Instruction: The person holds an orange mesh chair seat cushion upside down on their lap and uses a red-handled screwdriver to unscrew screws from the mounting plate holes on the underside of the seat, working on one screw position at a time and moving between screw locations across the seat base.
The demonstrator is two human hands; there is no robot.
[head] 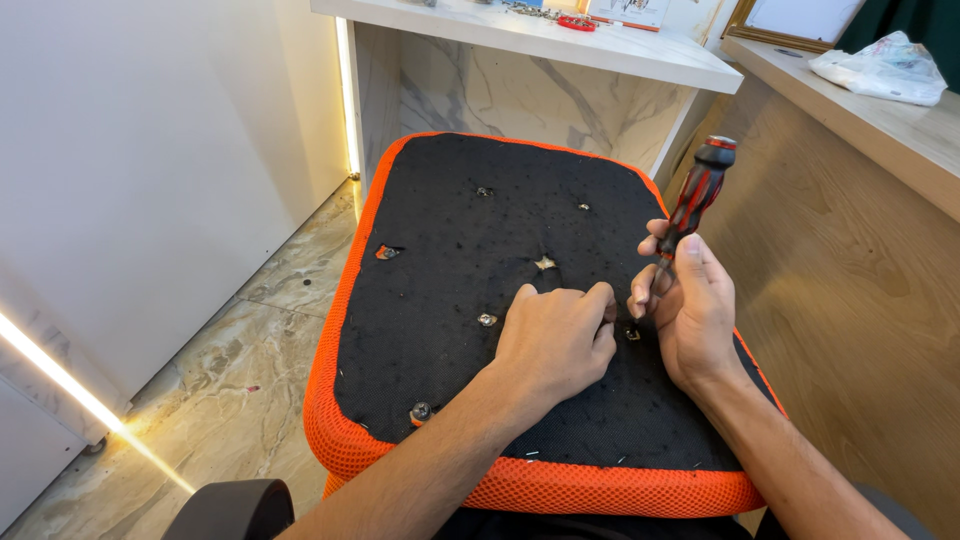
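On seat underside [470,330]: L hand [556,338] fisted, knuckles down; R hand [690,305] grips screwdriver [697,195] upright.

Red-and-black screwdriver [697,200] — handle tilted up, tip down on the upturned orange-rimmed black seat cushion [470,250].

Bright, even indoor light. Glowing light strips [349,95] on the left cast glare on the floor [250,350]. Sharp focus; slight wide-angle bending at the edges.
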